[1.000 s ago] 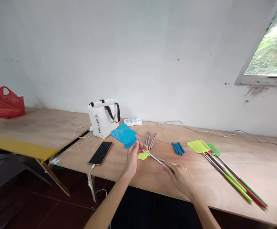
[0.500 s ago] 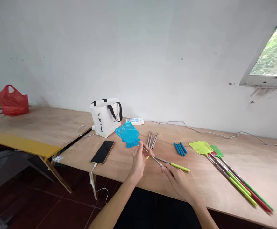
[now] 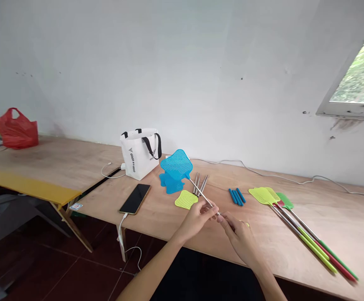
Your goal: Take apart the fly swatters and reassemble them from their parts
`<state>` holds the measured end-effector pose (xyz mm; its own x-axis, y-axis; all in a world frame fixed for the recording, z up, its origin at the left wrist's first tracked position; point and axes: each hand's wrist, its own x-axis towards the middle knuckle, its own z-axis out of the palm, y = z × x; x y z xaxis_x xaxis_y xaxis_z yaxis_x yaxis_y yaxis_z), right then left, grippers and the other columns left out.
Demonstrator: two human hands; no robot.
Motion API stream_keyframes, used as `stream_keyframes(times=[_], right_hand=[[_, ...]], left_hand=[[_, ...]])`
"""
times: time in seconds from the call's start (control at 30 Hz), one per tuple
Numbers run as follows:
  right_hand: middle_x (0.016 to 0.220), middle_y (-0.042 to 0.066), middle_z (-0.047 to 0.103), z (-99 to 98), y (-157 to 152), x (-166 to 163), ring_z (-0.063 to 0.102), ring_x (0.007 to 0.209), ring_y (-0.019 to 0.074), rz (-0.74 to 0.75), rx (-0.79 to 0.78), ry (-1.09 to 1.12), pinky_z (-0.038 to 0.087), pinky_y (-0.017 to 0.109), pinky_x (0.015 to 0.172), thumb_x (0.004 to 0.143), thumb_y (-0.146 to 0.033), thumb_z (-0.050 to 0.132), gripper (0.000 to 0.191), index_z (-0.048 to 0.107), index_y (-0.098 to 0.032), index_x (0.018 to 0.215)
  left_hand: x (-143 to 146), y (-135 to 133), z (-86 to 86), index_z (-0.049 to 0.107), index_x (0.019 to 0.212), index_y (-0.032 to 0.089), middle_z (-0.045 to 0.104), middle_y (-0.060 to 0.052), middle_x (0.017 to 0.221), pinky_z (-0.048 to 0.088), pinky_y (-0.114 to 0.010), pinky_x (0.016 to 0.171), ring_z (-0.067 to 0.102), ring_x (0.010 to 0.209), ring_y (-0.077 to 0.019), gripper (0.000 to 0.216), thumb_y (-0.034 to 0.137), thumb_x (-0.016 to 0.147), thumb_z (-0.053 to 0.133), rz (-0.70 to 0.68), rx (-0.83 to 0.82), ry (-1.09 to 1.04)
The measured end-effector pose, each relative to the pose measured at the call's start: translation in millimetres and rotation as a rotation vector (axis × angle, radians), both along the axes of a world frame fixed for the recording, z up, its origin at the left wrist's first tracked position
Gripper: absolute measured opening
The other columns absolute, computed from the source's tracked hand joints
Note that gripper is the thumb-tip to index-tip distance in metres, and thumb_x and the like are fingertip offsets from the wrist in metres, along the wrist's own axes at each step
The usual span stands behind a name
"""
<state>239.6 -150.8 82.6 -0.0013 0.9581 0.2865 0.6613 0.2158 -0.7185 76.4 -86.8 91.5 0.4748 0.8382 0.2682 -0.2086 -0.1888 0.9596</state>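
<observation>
Both hands hold the thin metal rod of a fly swatter with a blue mesh head [image 3: 176, 162], raised over the table and slanting up to the left. My left hand [image 3: 200, 217] pinches the rod partway down. Close beside it, my right hand [image 3: 237, 232] is closed on the rod's lower end. Beneath the raised head lie more blue swatter heads [image 3: 171, 186]. A yellow-green swatter [image 3: 185, 200] rests nearby, its shaft mostly behind my hands. Behind the rod are several metal rods [image 3: 203, 184]. Several blue handle grips [image 3: 237, 196] lie to the right.
Assembled swatters [image 3: 307, 234] in yellow-green, red and green lie at the right. A phone [image 3: 134, 199] on a charging cable and a white tote bag [image 3: 139, 154] stand left of my hands. A red plastic bag [image 3: 16, 129] is on the far-left table. A cable [image 3: 263, 172] runs along the wall.
The blue head has risen and moved right, away from the other blue heads. My left hand has slid down the rod toward my right hand, uncovering the yellow-green head.
</observation>
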Motion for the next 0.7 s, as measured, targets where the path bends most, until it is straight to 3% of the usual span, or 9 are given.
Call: stream_keyframes(times=[0.1,0.23,0.43,0.7], right_hand=[[0.057,-0.005,0.053,-2.8,1.2,1.8,0.051,0.052,0.0149,-0.019,0.01,0.005,0.036,0.025,0.056,0.1,-0.065,0.038,0.05,0.069,-0.025,0.097],[0.057,-0.005,0.054,-3.1,1.6,1.8,0.049,0.051,0.0139,-0.011,0.014,0.008,0.034,0.024,0.054,0.1,-0.065,0.038,0.051,0.068,-0.023,0.099],[0.057,-0.005,0.051,-0.3,-0.1,0.9,0.048,0.052,0.0137,-0.007,-0.012,-0.002,0.032,0.024,0.055,0.1,-0.066,0.037,0.051,0.06,-0.024,0.084],[0.059,-0.004,0.055,6.0,-2.2,-4.1,0.051,0.055,0.0152,0.006,-0.015,-0.063,0.033,0.025,0.056,0.099,-0.066,0.036,0.051,0.057,-0.025,0.078]], left_hand=[[-4.0,1.6,0.6,0.069,0.096,0.017,0.073,-0.007,0.087,0.052,-0.029,0.076,0.068,0.085,-0.0209,0.035,0.051,0.089,0.071,-0.051,0.046,0.048],[-7.1,6.0,0.7,0.072,0.093,0.016,0.072,-0.007,0.087,0.052,-0.028,0.072,0.066,0.082,-0.0196,0.036,0.052,0.089,0.07,-0.017,0.043,0.04],[-15.3,17.9,5.9,0.074,0.088,0.015,0.067,-0.004,0.079,0.048,-0.025,0.066,0.062,0.07,-0.0148,0.037,0.052,0.088,0.071,0.197,0.011,-0.08],[-39.9,28.4,20.0,0.072,0.087,0.015,0.061,-0.001,0.068,0.045,-0.024,0.061,0.056,0.061,-0.0121,0.041,0.056,0.088,0.069,0.472,-0.02,-0.231]])
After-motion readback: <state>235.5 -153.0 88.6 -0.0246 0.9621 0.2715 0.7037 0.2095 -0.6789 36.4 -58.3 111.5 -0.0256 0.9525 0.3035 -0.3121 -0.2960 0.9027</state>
